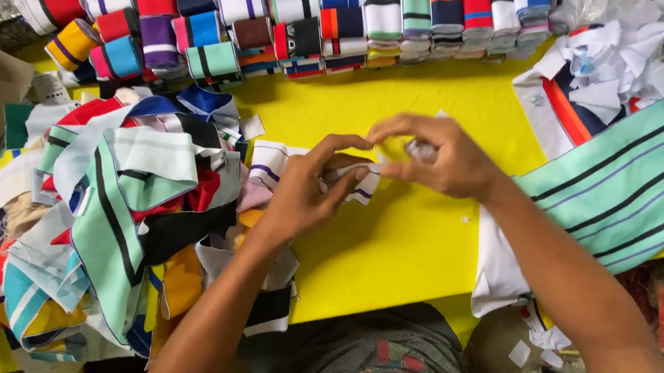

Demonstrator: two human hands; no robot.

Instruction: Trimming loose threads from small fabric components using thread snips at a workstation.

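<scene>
My left hand [309, 186] and my right hand [440, 155] meet over the middle of a yellow table [398, 236]. Both pinch a small white knit strip with thin dark purple stripes [363, 183]. My left thumb and forefinger press its near end. My right fingers curl around its other end, where a whitish bit [421, 151] shows between them. The rest of the strip [268, 161] trails left toward a heap of fabric.
A tangled heap of striped collar pieces [116, 225] covers the table's left side. Folded and rolled striped knit bands [320, 20] line the far edge. A mint green striped cloth [628, 181] and white scraps [619, 57] lie at the right.
</scene>
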